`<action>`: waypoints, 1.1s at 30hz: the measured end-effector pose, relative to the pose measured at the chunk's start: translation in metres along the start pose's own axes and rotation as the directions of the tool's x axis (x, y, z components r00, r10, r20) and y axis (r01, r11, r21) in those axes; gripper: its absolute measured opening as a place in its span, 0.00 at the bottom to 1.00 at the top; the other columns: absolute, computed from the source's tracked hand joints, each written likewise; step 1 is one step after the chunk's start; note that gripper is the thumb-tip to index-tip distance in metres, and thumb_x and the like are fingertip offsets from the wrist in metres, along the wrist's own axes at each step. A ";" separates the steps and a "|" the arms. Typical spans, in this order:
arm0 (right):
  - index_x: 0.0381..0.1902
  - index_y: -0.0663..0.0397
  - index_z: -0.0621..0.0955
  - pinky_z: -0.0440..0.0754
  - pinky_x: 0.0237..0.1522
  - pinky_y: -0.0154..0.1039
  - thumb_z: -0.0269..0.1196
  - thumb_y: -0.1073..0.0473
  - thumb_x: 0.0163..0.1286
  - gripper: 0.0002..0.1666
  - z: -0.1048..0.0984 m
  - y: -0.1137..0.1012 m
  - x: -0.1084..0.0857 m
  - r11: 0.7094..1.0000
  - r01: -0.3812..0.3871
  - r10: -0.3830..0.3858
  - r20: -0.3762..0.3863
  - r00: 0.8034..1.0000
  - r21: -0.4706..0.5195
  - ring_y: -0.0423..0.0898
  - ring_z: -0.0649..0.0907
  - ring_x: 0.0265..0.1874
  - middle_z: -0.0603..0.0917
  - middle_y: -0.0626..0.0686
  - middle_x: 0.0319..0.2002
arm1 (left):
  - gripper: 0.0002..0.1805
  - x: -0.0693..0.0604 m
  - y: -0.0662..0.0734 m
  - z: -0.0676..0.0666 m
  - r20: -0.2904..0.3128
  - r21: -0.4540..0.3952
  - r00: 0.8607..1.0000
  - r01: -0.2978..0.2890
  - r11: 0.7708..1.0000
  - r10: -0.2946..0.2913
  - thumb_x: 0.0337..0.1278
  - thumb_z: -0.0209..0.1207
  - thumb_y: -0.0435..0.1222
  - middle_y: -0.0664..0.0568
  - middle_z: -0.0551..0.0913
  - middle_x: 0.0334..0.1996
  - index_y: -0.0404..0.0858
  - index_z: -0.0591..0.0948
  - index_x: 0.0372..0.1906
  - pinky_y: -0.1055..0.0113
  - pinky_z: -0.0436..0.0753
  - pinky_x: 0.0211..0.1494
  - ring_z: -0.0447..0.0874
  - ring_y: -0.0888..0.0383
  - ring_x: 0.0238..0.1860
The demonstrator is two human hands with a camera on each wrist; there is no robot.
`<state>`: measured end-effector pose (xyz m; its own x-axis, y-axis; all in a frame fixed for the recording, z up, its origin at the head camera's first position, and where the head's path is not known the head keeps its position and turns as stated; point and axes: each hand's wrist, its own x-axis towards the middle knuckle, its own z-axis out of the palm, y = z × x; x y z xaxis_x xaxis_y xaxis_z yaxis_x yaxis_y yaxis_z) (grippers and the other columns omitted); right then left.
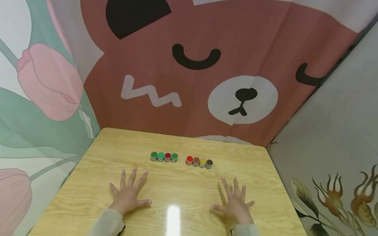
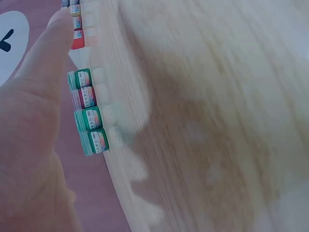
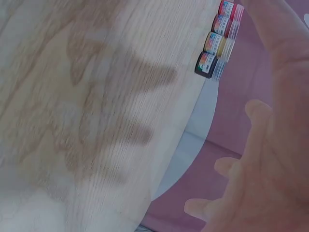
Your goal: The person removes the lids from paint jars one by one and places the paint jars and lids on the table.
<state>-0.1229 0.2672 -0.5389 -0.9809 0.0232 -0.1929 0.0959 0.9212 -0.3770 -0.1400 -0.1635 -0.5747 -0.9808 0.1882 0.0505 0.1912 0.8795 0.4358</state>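
Two short rows of small round paint pots stand on the wooden table (image 1: 177, 186). The left row holds a dark green pot (image 1: 154, 156), a lighter green pot (image 1: 160, 157), a dark red pot (image 1: 167, 157) and another green pot (image 1: 174, 157). In the right row are a red pot (image 1: 189, 160), a brown pot (image 1: 196, 161), a yellow pot (image 1: 202, 163) and a dark brown pot (image 1: 209, 164). My left hand (image 1: 127, 195), fingers spread, is nearest the left row. My right hand (image 1: 235, 205) is spread below the right row. Both hands hold nothing.
A brown bear-print cloth (image 1: 147, 114) hangs behind the table's far edge. Tulip-patterned cloth (image 1: 50, 82) covers the left side, and a grey flowered cloth (image 1: 330, 131) the right. A bright light reflection (image 1: 173, 219) lies on the table's near middle.
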 end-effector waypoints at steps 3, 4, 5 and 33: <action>0.82 0.33 0.51 0.30 0.42 0.92 0.76 0.27 0.44 0.73 0.001 -0.002 0.002 1.000 0.015 -0.015 0.002 1.000 0.008 0.84 0.37 0.70 0.36 0.66 0.80 | 0.64 0.002 0.001 0.002 -0.001 0.013 1.000 0.004 1.000 -0.004 0.33 0.72 0.69 0.36 0.43 0.80 0.61 0.55 0.81 0.10 0.27 0.50 0.29 0.21 0.74; 0.82 0.33 0.51 0.30 0.43 0.92 0.76 0.28 0.45 0.73 0.001 -0.003 0.002 1.000 0.018 -0.018 0.002 1.000 0.011 0.84 0.37 0.70 0.36 0.66 0.80 | 0.64 0.002 0.002 0.002 -0.001 0.012 1.000 0.006 1.000 -0.006 0.33 0.72 0.69 0.36 0.44 0.80 0.60 0.55 0.81 0.10 0.27 0.50 0.29 0.21 0.74; 0.82 0.33 0.51 0.30 0.43 0.92 0.76 0.28 0.45 0.73 0.002 -0.004 0.003 1.000 0.020 -0.020 0.002 1.000 0.011 0.84 0.37 0.71 0.36 0.66 0.80 | 0.64 0.003 0.002 0.002 0.003 0.012 1.000 0.008 1.000 -0.008 0.33 0.72 0.69 0.35 0.44 0.80 0.60 0.55 0.81 0.10 0.27 0.50 0.29 0.21 0.74; 0.76 0.64 0.61 0.71 0.63 0.70 0.66 0.58 0.72 0.42 0.055 -0.053 0.043 0.854 0.316 -0.283 -0.141 0.949 0.413 0.73 0.65 0.69 0.56 0.72 0.74 | 0.44 0.047 0.028 0.027 -0.048 -0.203 0.997 -0.071 0.977 0.063 0.59 0.71 0.42 0.28 0.54 0.75 0.37 0.62 0.76 0.27 0.62 0.68 0.52 0.26 0.73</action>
<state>-0.1611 0.1976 -0.5772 -0.9816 -0.1838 0.0511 -0.1581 0.6341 -0.7569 -0.1797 -0.1181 -0.5849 -0.9676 0.2216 0.1212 0.2490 0.7570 0.6041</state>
